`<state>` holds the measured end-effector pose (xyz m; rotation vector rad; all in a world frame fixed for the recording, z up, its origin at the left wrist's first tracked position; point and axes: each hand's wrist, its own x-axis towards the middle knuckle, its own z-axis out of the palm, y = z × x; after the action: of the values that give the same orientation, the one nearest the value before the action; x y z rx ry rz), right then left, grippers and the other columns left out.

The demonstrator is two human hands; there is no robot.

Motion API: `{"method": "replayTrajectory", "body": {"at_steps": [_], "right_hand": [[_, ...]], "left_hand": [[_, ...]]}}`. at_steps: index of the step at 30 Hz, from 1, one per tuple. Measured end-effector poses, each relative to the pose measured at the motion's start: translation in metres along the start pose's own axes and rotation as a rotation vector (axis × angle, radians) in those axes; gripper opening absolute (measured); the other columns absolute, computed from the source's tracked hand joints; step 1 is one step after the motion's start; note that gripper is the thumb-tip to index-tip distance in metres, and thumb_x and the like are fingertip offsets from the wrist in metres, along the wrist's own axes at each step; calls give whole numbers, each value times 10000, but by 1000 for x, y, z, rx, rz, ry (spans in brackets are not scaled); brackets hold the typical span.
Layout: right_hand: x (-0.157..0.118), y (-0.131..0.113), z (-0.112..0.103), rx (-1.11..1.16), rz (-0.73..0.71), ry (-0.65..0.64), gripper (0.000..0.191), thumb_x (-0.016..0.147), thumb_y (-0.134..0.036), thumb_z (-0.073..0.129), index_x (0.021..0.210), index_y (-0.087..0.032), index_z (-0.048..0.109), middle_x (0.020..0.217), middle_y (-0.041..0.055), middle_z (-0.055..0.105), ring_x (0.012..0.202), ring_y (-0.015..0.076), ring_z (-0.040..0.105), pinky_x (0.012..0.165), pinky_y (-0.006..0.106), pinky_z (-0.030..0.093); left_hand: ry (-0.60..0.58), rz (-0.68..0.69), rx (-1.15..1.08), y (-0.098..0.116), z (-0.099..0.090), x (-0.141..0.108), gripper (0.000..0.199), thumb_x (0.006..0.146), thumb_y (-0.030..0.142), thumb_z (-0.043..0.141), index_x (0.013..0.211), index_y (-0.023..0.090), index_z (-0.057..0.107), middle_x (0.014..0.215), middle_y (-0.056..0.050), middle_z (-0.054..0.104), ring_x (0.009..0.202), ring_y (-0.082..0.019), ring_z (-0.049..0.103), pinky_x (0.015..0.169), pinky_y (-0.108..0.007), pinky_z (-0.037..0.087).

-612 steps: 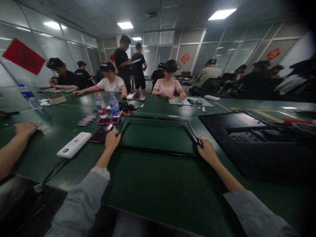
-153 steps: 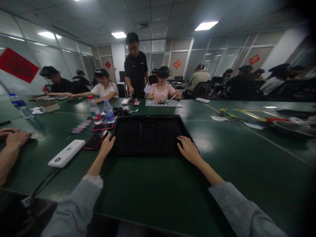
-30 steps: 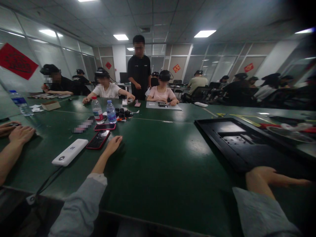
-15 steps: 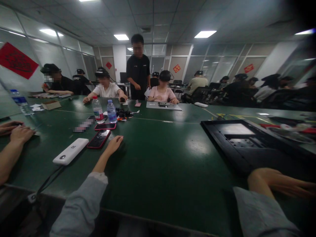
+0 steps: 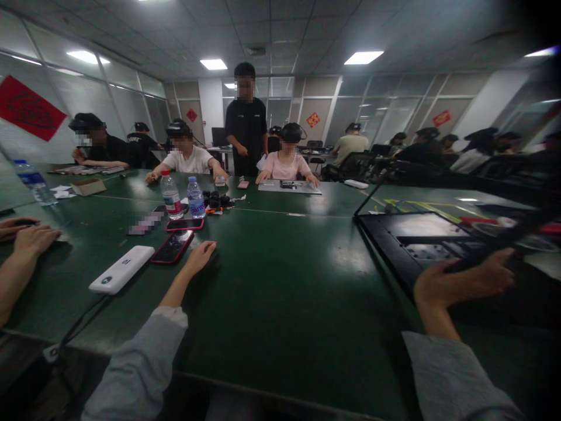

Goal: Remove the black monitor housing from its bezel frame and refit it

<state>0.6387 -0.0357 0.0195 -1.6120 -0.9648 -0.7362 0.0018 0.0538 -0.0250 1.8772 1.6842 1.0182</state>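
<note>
At the right, my right hand (image 5: pixel 458 283) is closed on the near edge of a thin black frame (image 5: pixel 517 225). The frame is tilted up, and its far left corner meets a flat black panel (image 5: pixel 381 240) lying on the table. Part of the frame is lost in the dark right edge of the view. My left hand (image 5: pixel 202 255) rests on the green tabletop with its fingers loosely bent and nothing visible in them. Just left of it lie a red-edged phone (image 5: pixel 173 247) and another red-edged phone (image 5: pixel 186 224) behind.
A white power bank (image 5: pixel 123 270) with a cable lies at the left. Beyond the phones stand two water bottles (image 5: pixel 170 199), beside a dark tangle of gear (image 5: pixel 217 202). Another person's hands (image 5: pixel 33 240) are at the left edge. Several people sit across the green table (image 5: pixel 280 304).
My right hand has risen and turned, lifting the near side of the black frame off the panel. My left hand has stayed in place on the table.
</note>
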Motion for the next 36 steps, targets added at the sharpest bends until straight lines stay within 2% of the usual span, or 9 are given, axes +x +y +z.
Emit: {"method": "replayTrajectory", "body": {"at_steps": [3,7,11,17,20,24,30,33,36], "right_hand": [[-12,-28,10,-29,-176,-15,722,890,-277,495,1563,-103,299,1375,287,471,1343,426,385,1093,693,262],[-22,-58,21,49,-372,-43,654,895,-313,523,1495,-95,381,1213,254,559,1164,376,523,1007,624,396],[-34,-82,16,166,-289,-26,689,957,-332,430,1543,-16,252,1225,268,578,1221,366,507,1055,572,378],[-47,-104,15,329,-87,-262,682,1006,-403,326,1582,-56,213,1146,187,633,1128,302,579,1054,500,409],[-49,-103,25,333,-63,-335,637,989,-442,385,1530,-107,358,1140,163,642,1094,294,599,1017,484,446],[-51,-92,38,281,-7,-438,563,925,-447,473,1382,-121,524,1054,147,657,901,272,634,881,454,513],[-68,-53,64,316,54,-766,604,813,-419,552,1343,-132,515,950,120,698,816,268,667,815,462,546],[-76,-37,78,455,100,-901,605,767,-361,566,1334,-161,500,1065,139,715,942,281,689,854,470,560],[-79,-30,86,542,61,-944,614,752,-344,555,1338,-167,507,1257,159,663,1184,295,623,993,493,515]], "left_hand": [[8,1,-12,1,-1,-1,469,934,505,457,1172,164,674,1150,-117,724,1064,-257,675,968,-382,493],[4,-26,-33,3,-1,-1,488,952,486,443,1236,142,638,1122,-122,721,1001,-246,684,942,-391,505],[103,-2,-74,5,1,1,528,963,489,444,1335,133,559,1217,-147,672,1024,-233,671,945,-394,508],[477,-30,11,17,-3,1,662,932,562,523,1459,170,440,1414,-187,513,1262,-281,542,1088,-457,405],[435,-37,-70,22,-6,-2,684,922,563,548,1468,172,416,1420,-182,527,1220,-263,583,1050,-417,437],[302,-18,-155,22,-4,-3,593,930,492,539,1418,169,444,1221,-127,680,943,-209,697,915,-359,506],[93,-81,89,13,-4,-4,279,912,377,490,946,178,683,879,-73,739,728,-209,678,791,-342,507],[63,-118,136,7,-5,-2,307,910,393,491,922,179,712,900,-81,744,785,-228,690,794,-340,505],[110,-156,204,3,-8,-2,370,908,405,512,1108,178,726,1014,-103,750,924,-265,698,835,-353,505]]}}
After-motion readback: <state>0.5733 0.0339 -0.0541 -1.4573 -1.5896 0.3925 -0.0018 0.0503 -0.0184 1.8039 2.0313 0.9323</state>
